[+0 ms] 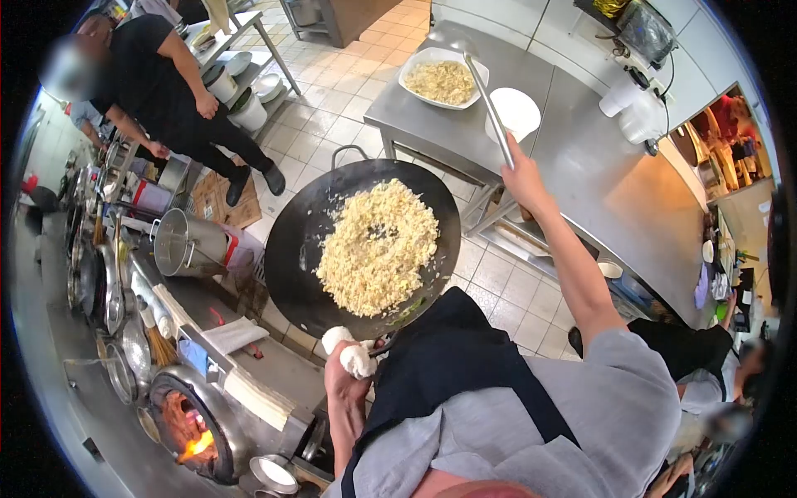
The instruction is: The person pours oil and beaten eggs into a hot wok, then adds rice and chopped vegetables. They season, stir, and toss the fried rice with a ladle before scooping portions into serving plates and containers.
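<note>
My left hand [344, 369] grips the near handle of a large black wok [286, 241] through a folded white cloth [359, 360]. Fried rice [378, 249] lies across the wok's middle, with a few green bits near its edge. In my right hand [525, 176] is the long handle of a ladle [491, 104]. Its head is at the far end, beyond a white dish [471, 101] of fried rice on the steel table. The ladle's shaft crosses over that dish's right side. Beside it stands a round white bowl [513, 114].
A lit burner [198, 440] flames at lower left, with a metal pot [187, 242] and hanging utensils nearby. One person [166, 83] stands at upper left; others are at far right. The steel table [614, 199] extends right, holding white jugs [635, 108].
</note>
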Tool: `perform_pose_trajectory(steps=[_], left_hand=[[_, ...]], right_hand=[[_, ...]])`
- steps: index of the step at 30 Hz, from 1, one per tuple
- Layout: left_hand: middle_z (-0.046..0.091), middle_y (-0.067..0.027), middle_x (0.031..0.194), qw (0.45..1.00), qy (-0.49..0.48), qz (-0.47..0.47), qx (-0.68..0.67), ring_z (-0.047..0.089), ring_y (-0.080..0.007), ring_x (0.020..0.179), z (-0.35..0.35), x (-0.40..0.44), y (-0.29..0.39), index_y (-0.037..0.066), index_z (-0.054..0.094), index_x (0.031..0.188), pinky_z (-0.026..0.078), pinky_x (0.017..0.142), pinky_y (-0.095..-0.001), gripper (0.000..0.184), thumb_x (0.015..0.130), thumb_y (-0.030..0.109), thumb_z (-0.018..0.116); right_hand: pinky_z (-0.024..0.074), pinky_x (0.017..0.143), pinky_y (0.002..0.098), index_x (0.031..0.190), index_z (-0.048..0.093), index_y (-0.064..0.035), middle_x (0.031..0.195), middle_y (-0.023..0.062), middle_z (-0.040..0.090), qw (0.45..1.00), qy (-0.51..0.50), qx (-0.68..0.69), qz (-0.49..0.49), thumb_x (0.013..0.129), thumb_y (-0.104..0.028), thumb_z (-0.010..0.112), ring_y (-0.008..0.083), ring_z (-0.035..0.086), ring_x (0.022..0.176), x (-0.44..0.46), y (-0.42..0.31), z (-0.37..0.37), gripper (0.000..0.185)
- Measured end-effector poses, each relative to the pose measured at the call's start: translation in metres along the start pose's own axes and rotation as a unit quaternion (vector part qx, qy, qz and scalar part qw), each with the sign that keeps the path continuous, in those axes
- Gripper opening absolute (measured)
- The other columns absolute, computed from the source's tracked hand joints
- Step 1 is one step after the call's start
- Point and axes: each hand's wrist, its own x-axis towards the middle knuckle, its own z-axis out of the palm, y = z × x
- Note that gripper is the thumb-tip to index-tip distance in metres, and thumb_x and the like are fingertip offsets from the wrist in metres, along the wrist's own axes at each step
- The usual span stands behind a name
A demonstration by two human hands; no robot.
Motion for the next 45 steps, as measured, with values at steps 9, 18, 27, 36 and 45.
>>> perform_pose_trajectory(steps=[9,18,27,36,45], left_hand=[[0.059,-0.0064,0.068,0.999,0.014,0.039,-0.034,0.062,-0.0204,0.059,0.019,0.022,0.015,0.005,0.053,0.084,0.054,0.053,-0.0332,0.003,0.087,0.005,0.053],[0.057,-0.0104,0.096,0.882,0.061,0.34,0.322,0.062,-0.0187,0.08,-0.033,-0.047,-0.074,-0.001,0.046,0.119,0.055,0.066,-0.035,0.045,0.077,0.001,0.061],[0.062,-0.0077,0.073,0.995,0.099,0.028,0.008,0.064,-0.0224,0.059,-0.073,0.0,-0.035,0.003,0.054,0.091,0.057,0.057,-0.0369,0.004,0.09,0.005,0.052],[0.064,-0.0132,0.075,0.991,0.09,0.019,0.099,0.067,-0.0247,0.063,-0.035,-0.023,-0.057,-0.002,0.057,0.087,0.057,0.055,-0.0377,0.007,0.084,0.004,0.056],[0.063,-0.0128,0.072,0.983,-0.094,0.093,0.129,0.064,-0.0234,0.061,-0.012,-0.042,-0.04,-0.003,0.058,0.086,0.057,0.061,-0.0373,0.01,0.079,0.004,0.057]], right_hand=[[0.0389,0.035,0.0243,0.154,0.025,-0.0105,0.056,-0.0012,0.048,0.859,-0.285,0.355,0.234,0.089,0.001,0.055,0.0083,0.046,0.038,-0.15,-0.142,-0.083,0.072],[0.0385,0.033,0.0242,0.156,0.017,-0.019,0.061,-0.0025,0.042,0.778,-0.44,0.352,0.278,0.095,-0.005,0.048,0.0071,0.043,0.038,-0.186,-0.129,-0.07,0.07],[0.0328,0.03,0.0195,0.15,0.027,-0.0215,0.063,-0.0054,0.039,0.37,-0.478,0.562,0.565,0.1,-0.013,0.045,0.0016,0.036,0.038,-0.224,-0.107,0.018,0.054],[0.0298,0.029,0.0185,0.149,0.031,-0.0197,0.063,-0.005,0.034,0.373,-0.476,0.625,0.494,0.099,-0.009,0.042,0.0012,0.031,0.036,-0.263,-0.036,-0.032,0.052],[0.0331,0.028,0.0209,0.151,0.026,-0.0138,0.064,-0.0029,0.037,0.36,-0.3,0.814,0.343,0.098,-0.004,0.04,0.0019,0.035,0.036,-0.331,-0.09,-0.1,0.056]])
